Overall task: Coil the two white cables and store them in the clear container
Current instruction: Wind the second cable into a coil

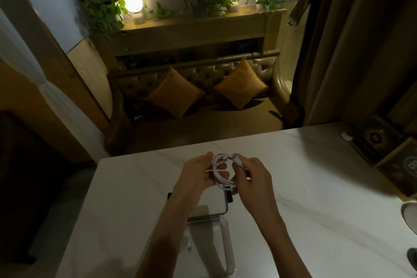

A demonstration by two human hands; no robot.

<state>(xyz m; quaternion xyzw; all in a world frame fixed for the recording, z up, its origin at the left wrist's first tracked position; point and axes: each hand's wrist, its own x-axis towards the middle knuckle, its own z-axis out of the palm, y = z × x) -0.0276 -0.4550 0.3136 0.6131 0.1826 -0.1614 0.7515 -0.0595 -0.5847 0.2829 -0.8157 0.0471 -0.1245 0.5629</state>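
Above the white table (316, 187) I hold a white cable (220, 172) wound into a small coil. My left hand (198, 178) grips the coil's left side, fingers curled through the loop. My right hand (252, 178) pinches the cable's plug end at the coil's top right. Below my hands lies the clear container (216, 246) on the table, with its dark-edged lid (216, 201) just beyond it. Something small and white shows inside the container, partly hidden by my left forearm; I cannot tell whether it is the other cable.
A round grey object (409, 214) sits at the table's right edge. Dark boxes (383, 149) stand at the far right corner. Beyond the table is a brown sofa (203, 101) with two orange cushions, and a shelf with plants and lamps.
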